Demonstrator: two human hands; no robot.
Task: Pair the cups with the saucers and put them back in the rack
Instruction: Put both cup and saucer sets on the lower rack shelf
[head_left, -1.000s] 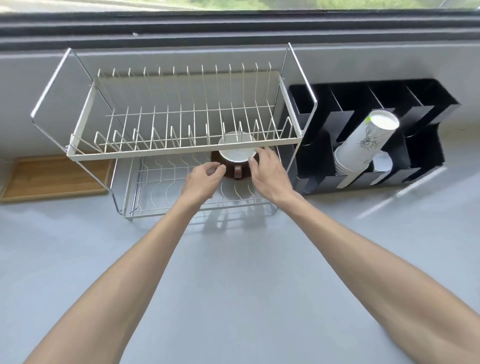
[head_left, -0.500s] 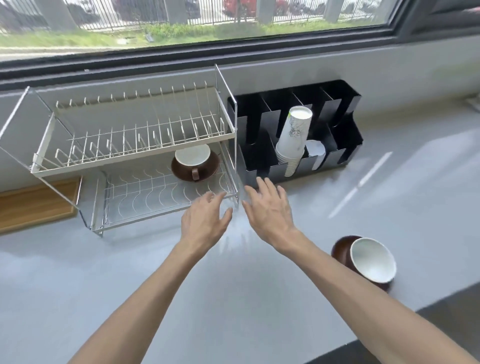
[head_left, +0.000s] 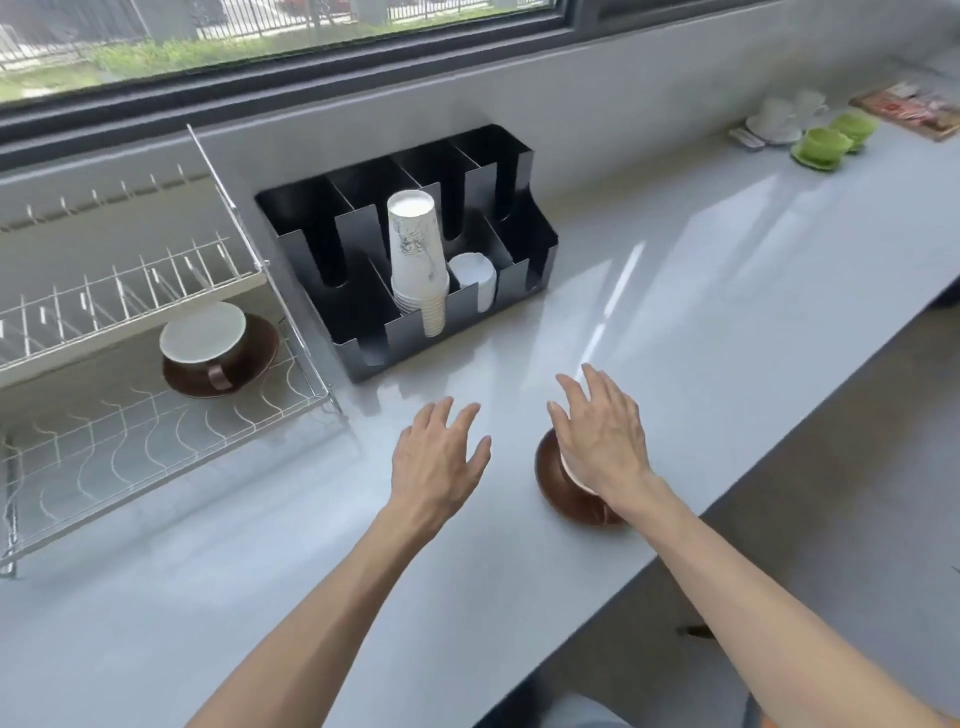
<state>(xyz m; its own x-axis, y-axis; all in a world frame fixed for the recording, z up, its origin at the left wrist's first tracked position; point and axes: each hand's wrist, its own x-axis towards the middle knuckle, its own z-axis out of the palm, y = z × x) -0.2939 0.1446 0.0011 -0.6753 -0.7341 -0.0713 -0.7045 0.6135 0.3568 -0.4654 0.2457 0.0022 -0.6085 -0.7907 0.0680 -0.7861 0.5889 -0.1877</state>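
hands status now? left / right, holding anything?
Left hand: open, fingers spread, empty, above the counter.
Right hand: open, over the brown cup and saucer; contact cannot be told, no grip closed.

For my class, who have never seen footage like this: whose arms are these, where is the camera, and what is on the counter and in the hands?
There is no machine here. The arms belong to a person wearing a camera on their head, so you look forward and down as they do.

The left hand hovers open over the pale grey counter, holding nothing. The right hand is spread over a white-lined brown cup on a brown saucer; a grip is not yet visible.

On the left, the white wire dish rack already holds a matching brown cup and saucer on its lower shelf. Beside it, a black divided organiser holds a stack of paper cups. Far right are green and white cups.
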